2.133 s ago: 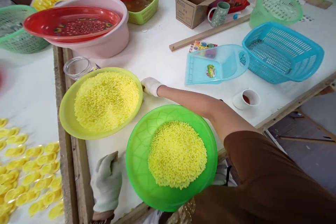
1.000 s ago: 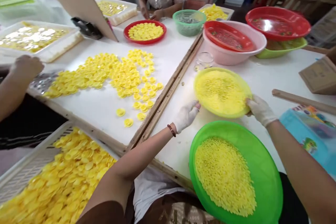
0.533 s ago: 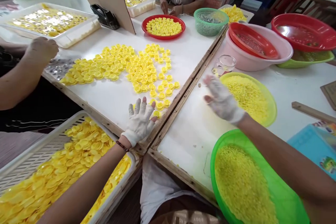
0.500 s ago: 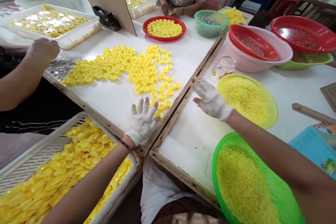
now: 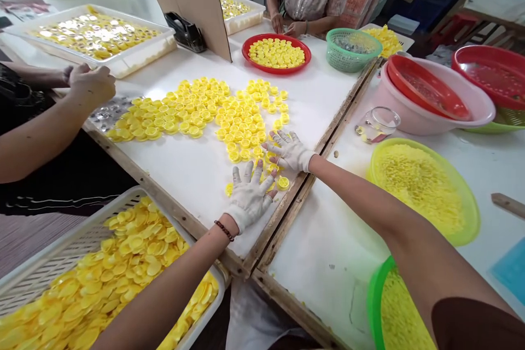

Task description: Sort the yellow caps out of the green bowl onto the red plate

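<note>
Yellow cups (image 5: 240, 123) lie on a white table (image 5: 176, 161), in one loose layer in places and heaped in others. Both hands are open over their near right end, left hand (image 5: 249, 199) nearer, right hand (image 5: 290, 152) beyond, gripping nothing; fingertip contact is unclear. Flat palms and light, low fingers should keep cups from tipping. A wooden divider (image 5: 274, 224) runs right of the cups; white surface extends on their near side, up to the front edge (image 5: 164, 197).
</note>
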Available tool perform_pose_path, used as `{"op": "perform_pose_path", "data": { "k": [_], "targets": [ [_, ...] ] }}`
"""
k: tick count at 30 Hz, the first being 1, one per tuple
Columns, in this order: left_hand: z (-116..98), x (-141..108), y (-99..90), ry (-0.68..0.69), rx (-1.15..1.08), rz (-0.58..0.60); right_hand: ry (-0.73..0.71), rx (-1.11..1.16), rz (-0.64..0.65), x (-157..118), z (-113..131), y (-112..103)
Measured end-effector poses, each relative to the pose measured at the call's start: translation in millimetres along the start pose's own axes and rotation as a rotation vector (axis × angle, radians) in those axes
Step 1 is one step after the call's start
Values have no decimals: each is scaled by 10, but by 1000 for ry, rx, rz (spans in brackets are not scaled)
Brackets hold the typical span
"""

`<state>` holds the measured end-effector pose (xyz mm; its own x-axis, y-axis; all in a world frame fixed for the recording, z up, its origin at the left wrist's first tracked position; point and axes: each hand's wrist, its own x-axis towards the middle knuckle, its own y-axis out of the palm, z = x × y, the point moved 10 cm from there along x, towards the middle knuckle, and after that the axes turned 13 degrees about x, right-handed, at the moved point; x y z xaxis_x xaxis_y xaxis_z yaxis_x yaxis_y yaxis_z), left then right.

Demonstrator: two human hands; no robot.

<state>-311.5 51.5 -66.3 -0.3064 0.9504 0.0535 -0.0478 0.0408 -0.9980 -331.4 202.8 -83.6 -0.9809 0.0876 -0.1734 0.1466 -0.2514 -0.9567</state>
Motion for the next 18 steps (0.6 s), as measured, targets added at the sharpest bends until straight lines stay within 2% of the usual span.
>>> {"op": "perform_pose_path", "data": {
  "k": [4, 14, 16, 18],
  "targets": [
    [185, 45, 15, 56, 11, 12, -1, -15, -54, 110, 72, -10],
    [633, 132, -32, 139, 18, 46, 69, 108, -55, 489, 224, -39],
    [684, 111, -13, 152, 36, 25, 90, 153, -68, 489, 292, -82],
    [729, 76, -4, 167, 65, -45, 137, 167, -88, 456, 314, -168]
  ]
}}
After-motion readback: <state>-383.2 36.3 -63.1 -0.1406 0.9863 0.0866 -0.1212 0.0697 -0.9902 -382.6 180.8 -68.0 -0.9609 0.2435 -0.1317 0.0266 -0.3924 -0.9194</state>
